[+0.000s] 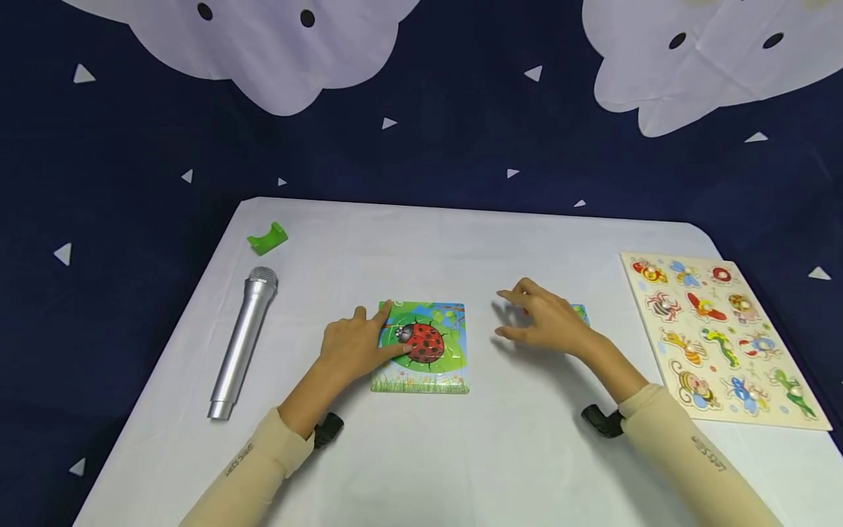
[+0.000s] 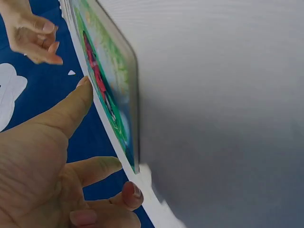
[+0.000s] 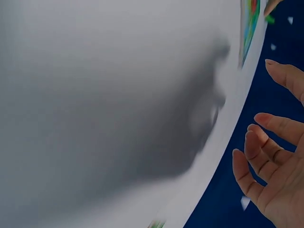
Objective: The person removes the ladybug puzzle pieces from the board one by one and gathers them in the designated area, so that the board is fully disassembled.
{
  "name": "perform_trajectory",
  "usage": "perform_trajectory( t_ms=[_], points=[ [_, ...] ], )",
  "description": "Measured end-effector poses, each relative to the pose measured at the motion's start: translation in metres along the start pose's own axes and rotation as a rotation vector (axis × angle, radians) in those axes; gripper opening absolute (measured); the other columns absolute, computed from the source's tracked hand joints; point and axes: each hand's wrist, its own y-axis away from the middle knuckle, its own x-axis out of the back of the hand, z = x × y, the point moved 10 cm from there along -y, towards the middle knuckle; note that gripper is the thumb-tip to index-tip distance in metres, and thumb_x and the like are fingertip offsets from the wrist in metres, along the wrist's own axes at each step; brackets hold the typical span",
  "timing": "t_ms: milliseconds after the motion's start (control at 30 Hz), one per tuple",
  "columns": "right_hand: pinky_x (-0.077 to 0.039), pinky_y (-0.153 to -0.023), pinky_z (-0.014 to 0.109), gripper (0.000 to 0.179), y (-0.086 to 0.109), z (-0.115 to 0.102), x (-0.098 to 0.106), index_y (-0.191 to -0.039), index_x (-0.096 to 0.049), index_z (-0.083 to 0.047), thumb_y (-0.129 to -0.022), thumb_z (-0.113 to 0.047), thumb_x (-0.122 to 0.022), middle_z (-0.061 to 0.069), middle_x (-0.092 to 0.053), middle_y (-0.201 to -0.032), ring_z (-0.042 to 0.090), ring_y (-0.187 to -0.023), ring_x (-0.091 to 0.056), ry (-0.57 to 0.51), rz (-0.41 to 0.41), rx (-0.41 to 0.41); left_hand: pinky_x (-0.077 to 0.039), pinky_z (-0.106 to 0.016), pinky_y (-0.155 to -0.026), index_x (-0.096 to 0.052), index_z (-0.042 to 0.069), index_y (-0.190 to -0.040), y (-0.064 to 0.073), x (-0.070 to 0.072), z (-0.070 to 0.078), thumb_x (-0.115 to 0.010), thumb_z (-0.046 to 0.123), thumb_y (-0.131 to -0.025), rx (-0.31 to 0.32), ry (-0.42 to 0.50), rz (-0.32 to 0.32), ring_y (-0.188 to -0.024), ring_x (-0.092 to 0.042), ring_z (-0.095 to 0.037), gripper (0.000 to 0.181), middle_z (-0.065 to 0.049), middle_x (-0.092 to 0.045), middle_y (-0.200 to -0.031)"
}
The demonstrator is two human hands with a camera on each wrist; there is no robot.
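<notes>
A square ladybug jigsaw puzzle (image 1: 424,375) lies flat near the middle of the table. My left hand (image 1: 352,348) rests at its left side, with thumb and index finger touching the picture; in the left wrist view the left hand (image 2: 57,152) has its other fingers loosely bent beside the puzzle's edge. To the right of the puzzle, my right hand (image 1: 546,322) hovers over the table with thumb and fingers apart and nothing between them. Behind it a small blue-green piece (image 1: 580,313) peeks out, mostly hidden. In the right wrist view the right hand (image 3: 275,166) holds nothing.
A silver microphone (image 1: 242,344) lies at the left, below a green curved block (image 1: 268,238). At the right is a wooden insect peg board (image 1: 718,340). A dark blue patterned cloth (image 1: 448,161) hangs behind the white table (image 1: 408,468).
</notes>
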Motion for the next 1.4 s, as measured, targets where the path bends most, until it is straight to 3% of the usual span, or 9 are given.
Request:
perform_trajectory(
  t_ms=[267,433,867,1400],
  points=[
    [-0.044,-0.067,0.032,0.068,-0.025,-0.053,-0.019,-0.134,-0.062,-0.004,-0.080,-0.041,-0.081,0.006,-0.056,-0.109,0.013,-0.079,-0.049,-0.020,-0.018,0.101,-0.030,-0.029,-0.043,-0.043,0.018,-0.152,0.006,-0.004,-0.003,-0.066,0.068,-0.082,-0.007,-0.011,0.017,-0.050,-0.039,-0.017,0.088,-0.020,-0.060,-0.095],
    [-0.044,-0.068,0.031,0.065,-0.039,-0.072,-0.034,-0.131,-0.064,-0.002,-0.080,-0.039,-0.081,0.006,-0.056,-0.105,0.012,-0.078,-0.048,-0.018,-0.043,0.134,-0.031,-0.029,-0.043,-0.042,0.020,-0.152,0.007,-0.007,-0.004,-0.063,0.069,-0.083,-0.001,-0.021,0.004,-0.051,-0.042,-0.018,0.087,-0.019,-0.059,-0.094],
    [-0.042,-0.064,0.027,0.061,-0.051,-0.086,-0.054,-0.129,-0.065,0.001,-0.083,-0.036,-0.080,0.005,-0.053,-0.101,0.012,-0.078,-0.047,0.011,-0.106,0.133,-0.032,-0.031,-0.044,-0.042,0.022,-0.152,0.005,-0.009,-0.006,-0.064,0.068,-0.083,-0.001,-0.019,-0.011,-0.052,-0.042,-0.019,0.086,-0.017,-0.057,-0.091],
    [-0.041,-0.061,0.027,0.056,-0.049,-0.095,-0.055,-0.122,-0.068,0.003,-0.085,-0.037,-0.079,0.004,-0.051,-0.095,0.013,-0.074,-0.045,0.090,-0.035,0.166,-0.032,-0.029,-0.044,-0.045,0.021,-0.150,0.002,-0.007,-0.004,-0.064,0.071,-0.081,-0.018,-0.009,-0.015,-0.050,-0.040,-0.017,0.087,-0.017,-0.058,-0.091]
  ],
)
